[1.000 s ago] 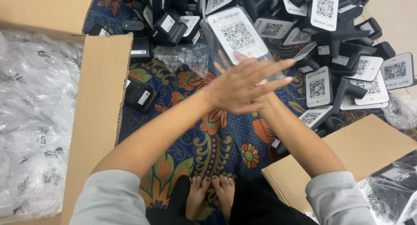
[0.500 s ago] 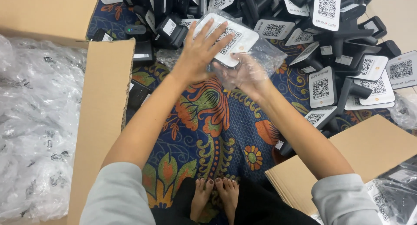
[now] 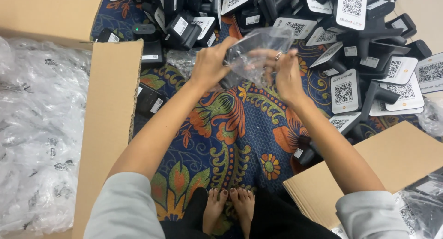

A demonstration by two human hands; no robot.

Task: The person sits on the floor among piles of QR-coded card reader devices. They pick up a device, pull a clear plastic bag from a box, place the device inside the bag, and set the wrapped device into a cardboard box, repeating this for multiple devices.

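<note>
Both hands hold a clear plastic bag (image 3: 258,49) above the patterned rug (image 3: 240,128). Left hand (image 3: 210,63) pinches one edge; right hand (image 3: 284,72) grips the other. Advisable: spread the mouth wide, keeping the film taut.

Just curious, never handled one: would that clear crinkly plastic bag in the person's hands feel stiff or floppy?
Probably floppy: the clear crinkly plastic bag creases and sags between the left hand and right hand. Likely very light, since fingertips alone hold it up. Its glossy film may be somewhat slippery.
</note>
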